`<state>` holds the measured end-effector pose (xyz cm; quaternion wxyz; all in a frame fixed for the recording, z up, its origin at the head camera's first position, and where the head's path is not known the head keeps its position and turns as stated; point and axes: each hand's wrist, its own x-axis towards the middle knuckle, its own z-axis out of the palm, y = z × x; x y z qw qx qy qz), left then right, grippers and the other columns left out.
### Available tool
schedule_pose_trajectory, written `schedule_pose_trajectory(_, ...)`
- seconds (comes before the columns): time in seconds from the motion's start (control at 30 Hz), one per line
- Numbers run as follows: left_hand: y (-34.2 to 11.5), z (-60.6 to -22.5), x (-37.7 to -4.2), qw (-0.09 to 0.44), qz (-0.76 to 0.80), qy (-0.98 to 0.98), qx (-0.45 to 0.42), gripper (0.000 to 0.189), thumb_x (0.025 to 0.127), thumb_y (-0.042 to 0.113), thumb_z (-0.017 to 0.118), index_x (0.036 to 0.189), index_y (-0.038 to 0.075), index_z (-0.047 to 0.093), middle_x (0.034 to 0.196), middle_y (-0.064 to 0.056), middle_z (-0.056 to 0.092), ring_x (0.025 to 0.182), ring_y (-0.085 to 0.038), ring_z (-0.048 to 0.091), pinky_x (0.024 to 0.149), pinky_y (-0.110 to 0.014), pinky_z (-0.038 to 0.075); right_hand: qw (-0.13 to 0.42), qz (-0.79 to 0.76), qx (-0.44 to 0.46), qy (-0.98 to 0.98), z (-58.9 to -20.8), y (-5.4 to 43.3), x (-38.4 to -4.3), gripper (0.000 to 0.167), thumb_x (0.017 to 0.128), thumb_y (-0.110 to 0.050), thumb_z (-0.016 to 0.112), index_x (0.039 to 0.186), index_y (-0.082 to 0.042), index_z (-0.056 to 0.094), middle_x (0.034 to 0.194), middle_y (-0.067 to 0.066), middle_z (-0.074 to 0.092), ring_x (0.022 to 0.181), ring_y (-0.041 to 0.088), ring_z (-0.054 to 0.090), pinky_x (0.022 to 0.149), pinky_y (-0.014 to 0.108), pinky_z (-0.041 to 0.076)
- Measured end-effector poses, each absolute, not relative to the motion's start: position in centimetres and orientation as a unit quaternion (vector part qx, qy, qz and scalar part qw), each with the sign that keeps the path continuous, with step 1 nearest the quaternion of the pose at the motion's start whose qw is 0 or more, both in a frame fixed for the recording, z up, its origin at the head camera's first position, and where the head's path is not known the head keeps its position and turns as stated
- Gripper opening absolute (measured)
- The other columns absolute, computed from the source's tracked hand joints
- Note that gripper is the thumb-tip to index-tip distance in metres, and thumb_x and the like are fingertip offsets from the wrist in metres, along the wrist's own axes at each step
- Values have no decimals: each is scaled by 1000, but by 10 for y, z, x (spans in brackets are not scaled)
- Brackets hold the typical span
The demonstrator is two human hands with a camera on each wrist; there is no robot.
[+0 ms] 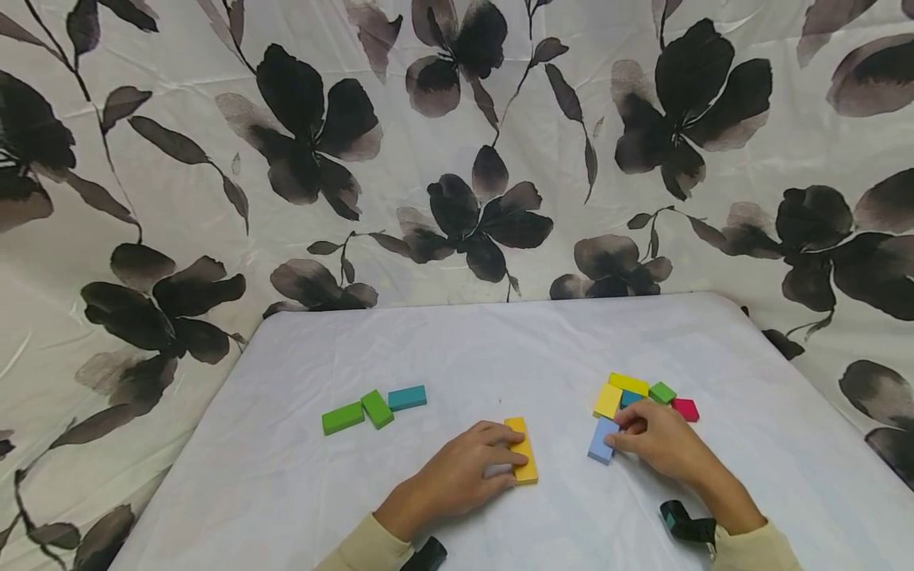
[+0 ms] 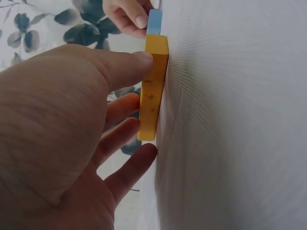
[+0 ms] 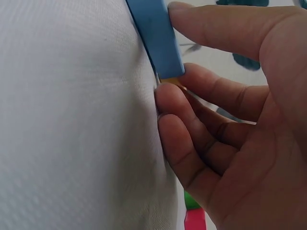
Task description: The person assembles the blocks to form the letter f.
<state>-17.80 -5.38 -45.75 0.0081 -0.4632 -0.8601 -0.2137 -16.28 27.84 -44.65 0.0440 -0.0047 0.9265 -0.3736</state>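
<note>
In the head view a yellow-orange block (image 1: pixel 527 472) lies lengthwise on the white table. My left hand (image 1: pixel 464 468) holds it, thumb at the near end and fingertips over the top. The left wrist view shows the thumb on the yellow-orange block (image 2: pixel 152 91), with other fingers partly behind it. My right hand (image 1: pixel 660 440) pinches a light blue block (image 1: pixel 602 442) by its right edge, its other fingers curled. Up close in the right wrist view, thumb and index finger touch the light blue block (image 3: pixel 158 38).
Beyond the right hand, a cluster holds yellow blocks (image 1: pixel 628 384), a teal block (image 1: pixel 630 398), a green block (image 1: pixel 662 392) and a red block (image 1: pixel 686 410). Left on the table (image 1: pixel 257 476) lie two green blocks (image 1: pixel 343 418) and a teal block (image 1: pixel 407 397). Floral cloth (image 1: pixel 471 222) hangs behind.
</note>
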Motion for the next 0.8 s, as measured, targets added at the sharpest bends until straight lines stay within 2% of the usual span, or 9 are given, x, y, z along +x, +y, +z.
schedule_pose_trajectory(0.33, -52, -456, -176, 24, -210, -857, -470, 26, 98, 26, 68, 122, 22, 74, 140, 6, 56, 131, -11, 46, 108, -31, 40, 50, -395, -12, 917, -445, 275, -160, 42, 82, -31, 84, 105, -3, 64, 90, 2, 63, 83, 18, 57, 68, 26, 50)
schedule_pose_trajectory(0.53, -52, -456, -176, 19, -216, -855, -472, 28, 95, 31, 71, 122, 22, 74, 140, 6, 56, 131, -11, 46, 108, -31, 41, 51, -419, -16, 906, -443, 270, -159, 42, 82, -29, 85, 107, -3, 62, 94, 3, 65, 84, 18, 60, 71, 27, 52)
schedule_pose_trajectory(0.8, -53, -455, -175, 18, -205, -859, -470, 31, 94, 36, 72, 122, 23, 75, 138, 8, 56, 130, -10, 47, 107, -30, 42, 83, -513, -24, 854, -444, 262, -161, 40, 85, -19, 81, 115, 1, 61, 101, 10, 62, 85, 22, 65, 71, 30, 56)
